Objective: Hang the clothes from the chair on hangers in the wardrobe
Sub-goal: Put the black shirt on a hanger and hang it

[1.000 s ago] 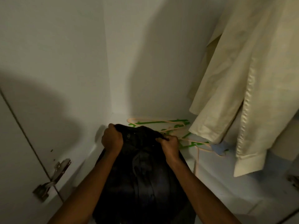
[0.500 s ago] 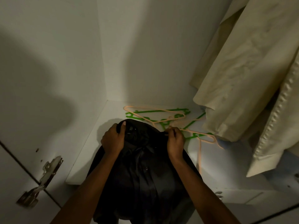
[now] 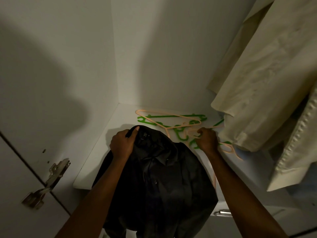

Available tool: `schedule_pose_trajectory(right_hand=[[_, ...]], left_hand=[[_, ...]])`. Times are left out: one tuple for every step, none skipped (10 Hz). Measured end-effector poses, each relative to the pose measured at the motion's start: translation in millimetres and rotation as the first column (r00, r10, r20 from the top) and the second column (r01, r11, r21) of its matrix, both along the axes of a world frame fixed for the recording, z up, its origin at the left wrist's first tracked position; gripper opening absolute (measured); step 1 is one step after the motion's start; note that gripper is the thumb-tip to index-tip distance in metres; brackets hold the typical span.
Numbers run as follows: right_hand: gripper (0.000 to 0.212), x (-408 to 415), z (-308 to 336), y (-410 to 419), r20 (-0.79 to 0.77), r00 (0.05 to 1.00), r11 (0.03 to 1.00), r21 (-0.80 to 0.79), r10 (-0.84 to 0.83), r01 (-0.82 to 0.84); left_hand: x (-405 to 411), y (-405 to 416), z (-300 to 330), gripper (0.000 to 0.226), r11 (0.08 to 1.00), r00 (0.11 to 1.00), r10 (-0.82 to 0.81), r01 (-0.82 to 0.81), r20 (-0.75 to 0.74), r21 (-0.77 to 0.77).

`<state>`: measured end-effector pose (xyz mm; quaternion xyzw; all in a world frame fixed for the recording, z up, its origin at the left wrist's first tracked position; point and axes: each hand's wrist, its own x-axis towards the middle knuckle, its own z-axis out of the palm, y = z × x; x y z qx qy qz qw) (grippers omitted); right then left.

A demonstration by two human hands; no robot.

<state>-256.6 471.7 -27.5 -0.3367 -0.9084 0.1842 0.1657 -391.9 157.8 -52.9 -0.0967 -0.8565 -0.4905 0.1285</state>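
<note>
Left hand (image 3: pixel 122 145) curled round the collar of a black button-front shirt of smooth, slightly glossy cloth (image 3: pixel 159 176), thumb lying on top near the neck label. Shirt draped over the front edge of the white wardrobe shelf (image 3: pixel 96 165), most of its body hanging below the edge. Right hand (image 3: pixel 206 140) clear of the shirt and closed on a thin peach plastic hanger (image 3: pixel 228 148), pinching it near the hook or shoulder; exactly which part hard to tell in the dim light.

Main risk: tangle. Peach and bright green plastic hangers (image 3: pixel 181 137) lying crossed over one another on the shelf, hooks interlocked by the look of it. Pulling one likely to drag others along, scattering them or sweeping them off the shelf.

Second risk: snagging the cream long-sleeved shirt hanging at right (image 3: pixel 257 93), its cuff resting just beside the pinched hanger. Lifting the hook upward there liable to catch that cuff and tug the hung garment askew.

Third risk: slippery black cloth held at one point only, with most of its weight past the edge. Any loosening of the collar grip, and probably a slide to the floor. Safer to shake the hanger free low and sideways, collar kept firm.
</note>
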Motion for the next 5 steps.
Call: schedule_pose_trajectory(right_hand=[[0.037, 3, -5, 10, 0.085, 0.996, 0.994, 0.108, 0.019, -0.028], [0.038, 5, -9, 14, 0.031, 0.999, 0.999, 0.024, -0.034, 0.033], [0.032, 8, -3, 22, -0.059, 0.998, 0.999, -0.054, -0.001, -0.002], [0.026, 2, 17, 20, -0.217, 0.962, 0.984, 0.100, 0.164, -0.145], [0.031, -2, 32, -1, -0.279, 0.869, 0.875, 0.389, 0.408, -0.287]], left_hand=[[-1, -1, -2, 0.075, 1.000, 1.000, -0.005, 0.005, -0.004, -0.008], [-1, -1, -2, 0.076, 1.000, 1.000, 0.001, -0.001, 0.000, -0.012], [-1, 0, 0, 0.074, 1.000, 1.000, 0.015, -0.015, 0.000, -0.012], [-1, 0, 1, 0.074, 1.000, 1.000, 0.022, -0.022, 0.002, -0.018], [-2, 2, 0, 0.073, 0.999, 1.000, 0.021, -0.021, 0.002, -0.025]])
